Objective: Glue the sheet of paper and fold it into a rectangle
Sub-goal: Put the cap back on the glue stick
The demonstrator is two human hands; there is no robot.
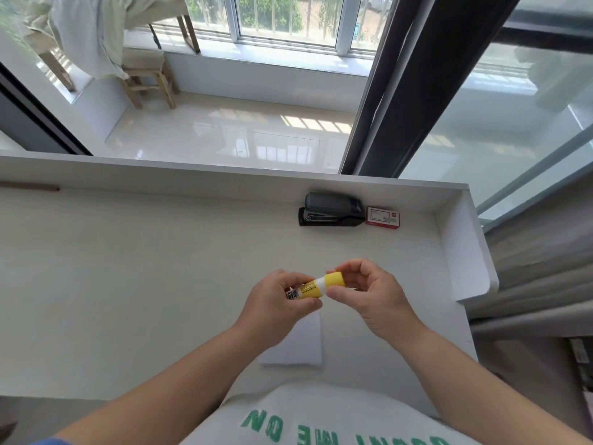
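A yellow glue stick (309,289) is held level above the white desk (128,268). My left hand (276,303) grips its labelled body. My right hand (369,290) pinches the yellow cap (335,280), which sits slightly off the body with a white band showing between them. Below my hands a white sheet of paper (300,346) lies flat near the desk's front edge, partly hidden by my left wrist.
A black stapler (332,209) and a small red-and-white staple box (382,219) stand at the back right against the desk's raised rim. A raised side panel (465,252) borders the right edge. A brown strip lies at the back left.
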